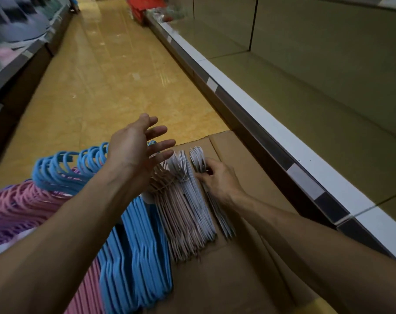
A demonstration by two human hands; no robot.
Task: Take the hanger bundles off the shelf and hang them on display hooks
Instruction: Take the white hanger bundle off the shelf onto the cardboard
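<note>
Our right hand [217, 177] pinches a thin white wire bundle [200, 159] on flat cardboard [238, 268]; our left hand [135, 150] hovers, fingers spread, over blue hangers [142, 257].

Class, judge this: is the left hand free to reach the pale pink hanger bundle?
Probably yes. The left hand hovers open and empty just above the pale pink hanger bundle, with nothing between them; the right hand grips the neighbouring white bundle, off to the side.

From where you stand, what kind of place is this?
Most likely a shop aisle during restocking: long shelving with price-label strips runs along a tiled floor, and tied hanger bundles lie on flattened cardboard.
</note>
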